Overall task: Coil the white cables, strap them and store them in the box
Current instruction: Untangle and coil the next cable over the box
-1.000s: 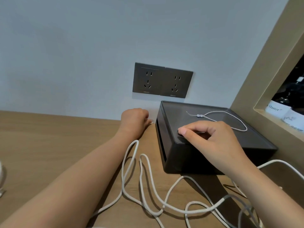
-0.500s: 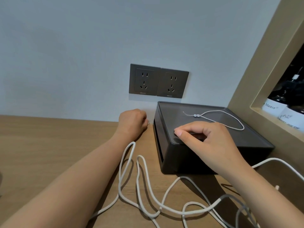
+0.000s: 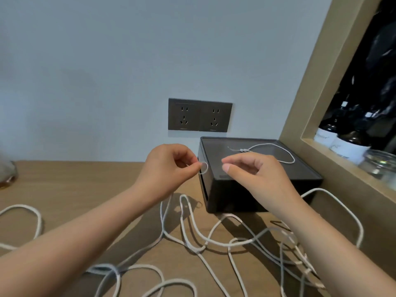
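Wooden desk (image 3: 85, 185), lower frame, lies strewn with white cables (image 3: 181, 209) beside the box (image 3: 257, 189) as the left hand (image 3: 169, 166) pinches seemingly a tiny strap (image 3: 206, 170), right hand (image 3: 257, 174) curled empty; a fumbled handover could drop it.

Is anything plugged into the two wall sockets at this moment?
No, both wall sockets show bare slots, and the white cables lie in loose loops on the desk.

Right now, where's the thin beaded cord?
The cord lies looped on top of the black box, right of centre in the head view, just behind the right hand.
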A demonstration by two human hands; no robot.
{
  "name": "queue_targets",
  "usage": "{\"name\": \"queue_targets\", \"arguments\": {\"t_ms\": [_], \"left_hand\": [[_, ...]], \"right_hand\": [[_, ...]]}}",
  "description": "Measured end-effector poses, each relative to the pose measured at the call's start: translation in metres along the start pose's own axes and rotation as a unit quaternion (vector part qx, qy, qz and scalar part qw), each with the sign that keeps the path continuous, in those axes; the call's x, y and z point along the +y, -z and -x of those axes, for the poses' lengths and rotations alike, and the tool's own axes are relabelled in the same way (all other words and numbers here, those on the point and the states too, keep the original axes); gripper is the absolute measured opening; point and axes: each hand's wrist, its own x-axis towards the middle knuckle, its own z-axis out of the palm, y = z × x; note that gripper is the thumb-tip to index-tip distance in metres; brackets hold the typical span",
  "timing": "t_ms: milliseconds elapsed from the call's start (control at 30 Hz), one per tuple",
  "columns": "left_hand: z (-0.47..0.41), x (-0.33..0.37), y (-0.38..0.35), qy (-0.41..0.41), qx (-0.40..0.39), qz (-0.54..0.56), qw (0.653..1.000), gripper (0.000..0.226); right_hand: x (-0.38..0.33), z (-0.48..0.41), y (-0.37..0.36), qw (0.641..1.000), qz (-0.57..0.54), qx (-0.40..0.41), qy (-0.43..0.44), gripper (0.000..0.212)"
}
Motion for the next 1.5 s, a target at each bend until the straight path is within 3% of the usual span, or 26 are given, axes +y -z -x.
{"name": "queue_targets", "arguments": {"t_ms": [200, 500, 667, 867, 967, 1200, 1500], "left_hand": [[0.040, 0.036, -0.002, -0.018, -0.048, -0.017, 0.999, 0.014], [0.060, 0.061, -0.020, -0.028, -0.069, -0.017, 0.997, 0.012], [0.065, 0.069, -0.028, -0.024, -0.103, -0.012, 0.994, 0.010], [0.049, 0.041, -0.023, 0.129, -0.038, 0.008, 0.991, 0.010], [0.037, 0.027, -0.027, 0.216, -0.039, 0.067, 0.973, 0.015], [0.007, 0.015, -0.049, 0.330, -0.047, 0.181, 0.925, 0.027], [-0.010, 0.016, -0.052, 0.441, -0.112, 0.355, 0.817, 0.041]], "right_hand": [[-0.014, 0.036, 0.014, 0.999, -0.024, -0.023, -0.020, 0.017], [-0.006, 0.068, 0.032, 0.997, -0.031, -0.054, -0.051, 0.008], [0.005, 0.075, 0.038, 0.997, -0.009, -0.052, -0.061, 0.019], [0.006, 0.059, 0.053, 0.997, 0.039, 0.013, -0.065, 0.016], [0.005, 0.034, 0.061, 0.995, 0.061, 0.032, -0.070, 0.014], [0.026, -0.017, 0.048, 0.986, 0.105, 0.010, -0.132, 0.018], [0.044, -0.021, 0.042, 0.989, 0.104, 0.003, -0.102, 0.013]]}}
